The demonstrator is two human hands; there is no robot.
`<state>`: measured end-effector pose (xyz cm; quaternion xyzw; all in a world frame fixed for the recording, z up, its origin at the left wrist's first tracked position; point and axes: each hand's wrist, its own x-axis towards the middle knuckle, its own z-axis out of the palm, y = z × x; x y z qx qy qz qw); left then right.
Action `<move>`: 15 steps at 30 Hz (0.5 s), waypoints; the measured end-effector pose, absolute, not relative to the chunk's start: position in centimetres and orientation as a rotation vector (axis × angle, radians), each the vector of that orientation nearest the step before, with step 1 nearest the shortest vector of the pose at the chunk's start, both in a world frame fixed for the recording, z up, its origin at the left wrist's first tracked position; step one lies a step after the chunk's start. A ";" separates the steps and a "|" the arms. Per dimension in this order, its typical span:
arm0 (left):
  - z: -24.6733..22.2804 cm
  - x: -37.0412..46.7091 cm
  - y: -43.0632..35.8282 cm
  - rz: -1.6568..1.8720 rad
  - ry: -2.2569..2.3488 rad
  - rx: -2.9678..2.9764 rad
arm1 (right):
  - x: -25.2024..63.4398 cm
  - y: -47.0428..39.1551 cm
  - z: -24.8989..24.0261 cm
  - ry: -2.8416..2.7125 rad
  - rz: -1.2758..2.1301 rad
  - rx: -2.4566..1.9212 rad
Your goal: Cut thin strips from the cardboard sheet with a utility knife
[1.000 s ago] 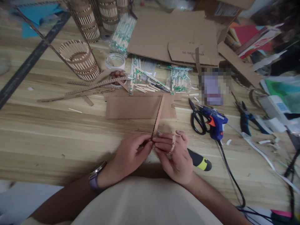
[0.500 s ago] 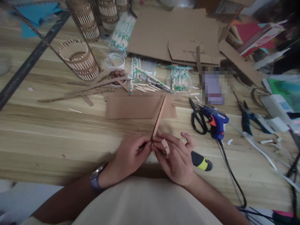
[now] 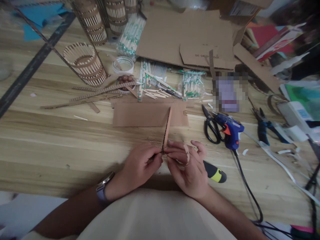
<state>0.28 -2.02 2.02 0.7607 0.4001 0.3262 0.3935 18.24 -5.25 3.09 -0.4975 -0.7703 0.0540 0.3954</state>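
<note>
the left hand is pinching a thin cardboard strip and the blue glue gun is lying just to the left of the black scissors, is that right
Not quite: in the head view the blue glue gun lies just to the right of the black scissors, not the left. The left hand is indeed pinching a thin cardboard strip.

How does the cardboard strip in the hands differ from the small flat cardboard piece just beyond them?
The strip is narrow; the flat piece is much wider. The left hand and right hand have the strip at their fingertips, while the flat piece lies with no hand on it. Both are brown cardboard.
</note>
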 end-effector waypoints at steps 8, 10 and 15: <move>2.0 0.4 -2.0 0.731 1.044 1.857 | 18.2 -5.2 2.9 -1.934 0.113 -1.253; 2.0 0.4 -1.9 0.717 1.048 1.857 | 18.2 -5.2 2.8 -1.940 0.106 -1.236; 2.0 0.4 -2.0 0.666 1.019 1.759 | 18.1 -5.1 2.7 -1.978 0.087 -1.220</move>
